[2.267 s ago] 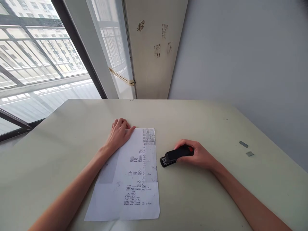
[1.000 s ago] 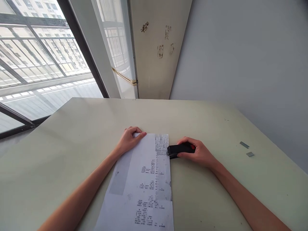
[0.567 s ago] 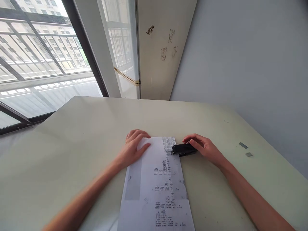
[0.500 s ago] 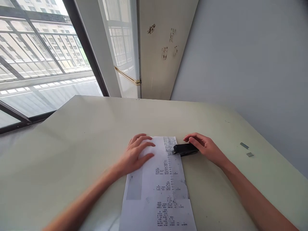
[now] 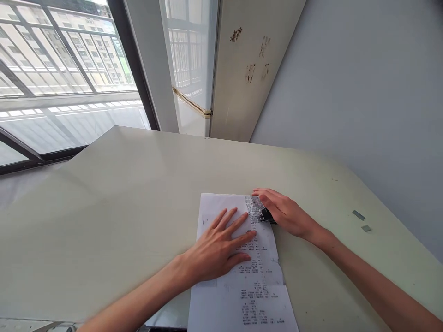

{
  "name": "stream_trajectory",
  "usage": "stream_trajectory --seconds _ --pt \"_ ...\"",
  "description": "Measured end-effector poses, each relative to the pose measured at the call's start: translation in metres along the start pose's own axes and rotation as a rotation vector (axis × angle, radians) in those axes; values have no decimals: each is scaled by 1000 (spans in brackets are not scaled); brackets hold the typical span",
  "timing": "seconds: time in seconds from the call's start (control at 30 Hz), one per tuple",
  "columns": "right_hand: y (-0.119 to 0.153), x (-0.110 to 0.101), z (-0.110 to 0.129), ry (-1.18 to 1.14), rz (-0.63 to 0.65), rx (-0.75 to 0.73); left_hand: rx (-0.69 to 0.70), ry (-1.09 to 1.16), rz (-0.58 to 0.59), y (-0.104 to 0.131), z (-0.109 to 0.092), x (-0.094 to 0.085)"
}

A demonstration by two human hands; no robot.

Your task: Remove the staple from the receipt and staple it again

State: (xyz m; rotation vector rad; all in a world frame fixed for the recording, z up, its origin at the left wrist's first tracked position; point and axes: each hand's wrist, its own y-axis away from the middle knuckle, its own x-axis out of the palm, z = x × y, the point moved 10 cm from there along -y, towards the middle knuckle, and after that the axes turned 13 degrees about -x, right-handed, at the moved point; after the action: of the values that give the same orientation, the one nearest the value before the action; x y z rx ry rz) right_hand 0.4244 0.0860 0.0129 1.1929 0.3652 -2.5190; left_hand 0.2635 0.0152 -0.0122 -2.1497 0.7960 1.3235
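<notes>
Black, blocky stapler (image 5: 266,216) sits just right of centre in the lower half, mostly hidden beneath the right hand (image 5: 285,213), its front end over the paper's right edge. That hand arches over it, fingers together; whether it grips, I cannot tell. Palm down, fingers spread wide, the left hand (image 5: 221,242) grasps nothing and lies on the white, creased, black-printed paper (image 5: 235,299). Half a second ago it was at the paper's left side, and more of the stapler showed.
</notes>
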Motion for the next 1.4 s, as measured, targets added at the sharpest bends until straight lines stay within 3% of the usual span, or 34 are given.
stream_trajectory --seconds 0.37,1.4 --pt "1 4 4 93 38 30 -21 11 -21 -8 -11 10" --pt "-1 9 3 199 25 37 -79 10 -58 -6 -15 12"
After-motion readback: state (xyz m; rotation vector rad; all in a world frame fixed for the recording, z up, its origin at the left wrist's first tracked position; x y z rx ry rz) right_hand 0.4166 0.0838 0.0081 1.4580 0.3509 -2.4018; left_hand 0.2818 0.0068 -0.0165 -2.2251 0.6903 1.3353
